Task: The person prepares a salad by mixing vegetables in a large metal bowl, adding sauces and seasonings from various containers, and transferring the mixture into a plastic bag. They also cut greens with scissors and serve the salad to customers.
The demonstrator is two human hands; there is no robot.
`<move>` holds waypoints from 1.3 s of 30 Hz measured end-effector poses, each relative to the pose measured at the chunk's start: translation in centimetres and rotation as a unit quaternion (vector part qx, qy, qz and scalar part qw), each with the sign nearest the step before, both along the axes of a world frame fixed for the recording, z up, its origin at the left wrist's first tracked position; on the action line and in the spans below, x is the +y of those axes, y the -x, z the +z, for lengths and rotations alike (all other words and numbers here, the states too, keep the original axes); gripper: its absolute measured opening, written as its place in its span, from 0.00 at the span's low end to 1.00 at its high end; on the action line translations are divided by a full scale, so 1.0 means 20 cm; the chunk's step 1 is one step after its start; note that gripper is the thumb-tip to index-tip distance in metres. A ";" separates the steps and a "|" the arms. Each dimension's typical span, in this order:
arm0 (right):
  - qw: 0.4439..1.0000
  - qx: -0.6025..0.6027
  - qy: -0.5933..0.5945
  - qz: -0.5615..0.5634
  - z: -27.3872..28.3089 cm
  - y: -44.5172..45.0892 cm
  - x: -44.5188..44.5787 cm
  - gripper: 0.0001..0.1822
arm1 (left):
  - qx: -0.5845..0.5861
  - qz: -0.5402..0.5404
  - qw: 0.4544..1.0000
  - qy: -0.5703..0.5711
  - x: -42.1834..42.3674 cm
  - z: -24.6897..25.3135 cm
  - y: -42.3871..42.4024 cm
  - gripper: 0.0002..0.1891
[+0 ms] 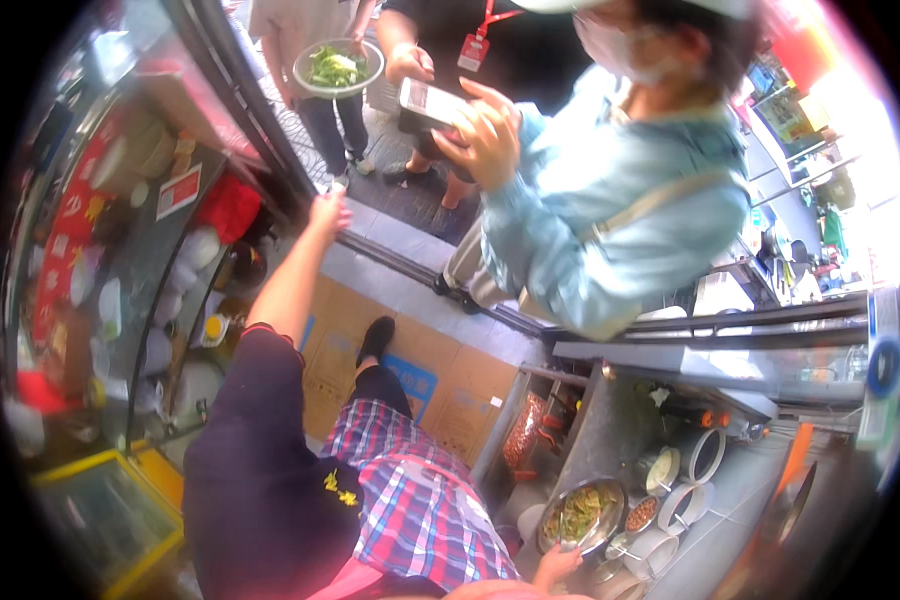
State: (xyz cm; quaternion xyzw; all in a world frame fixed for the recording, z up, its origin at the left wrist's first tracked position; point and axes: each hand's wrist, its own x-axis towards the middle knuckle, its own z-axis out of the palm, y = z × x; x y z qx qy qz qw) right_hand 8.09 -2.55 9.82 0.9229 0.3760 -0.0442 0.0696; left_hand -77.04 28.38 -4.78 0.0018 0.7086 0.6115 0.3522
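My left hand (329, 213) reaches out at arm's length towards the doorway. Its fingers look curled, and a small pale spot shows at their tips; whether they hold anything cannot be made out. Low in the picture my right hand (559, 565) is at the near rim of a steel mixing bowl (621, 510). It grips what look like metal tongs (589, 534), whose arms reach into the bowl. Green and yellowish mixed food (583, 511) fills much of that bowl. Beside it stands a small bowl of peanuts or similar brown bits (641, 514).
A person in a light blue jacket (615, 217) stands at the threshold, holding a phone (431, 103). Behind, another person holds a bowl of leafy greens (337, 69). Flattened cardboard (450, 390) covers the floor. Several white tubs (652, 553) line the counter; a loaded shelf (187, 277) stands left.
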 end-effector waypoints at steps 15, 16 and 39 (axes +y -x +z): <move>0.967 0.186 0.081 0.156 0.16 1.20 0.50 0.19 | -0.181 0.110 0.971 -0.116 0.52 -0.04 1.06 0.30; 0.965 0.190 0.077 0.166 0.14 1.20 0.51 0.19 | -0.206 0.084 0.968 -0.116 0.45 -0.14 1.11 0.26; 0.938 0.299 -0.146 0.093 -0.06 0.14 -0.18 0.19 | -0.361 -0.317 0.874 -0.073 -1.45 -0.06 -1.10 0.30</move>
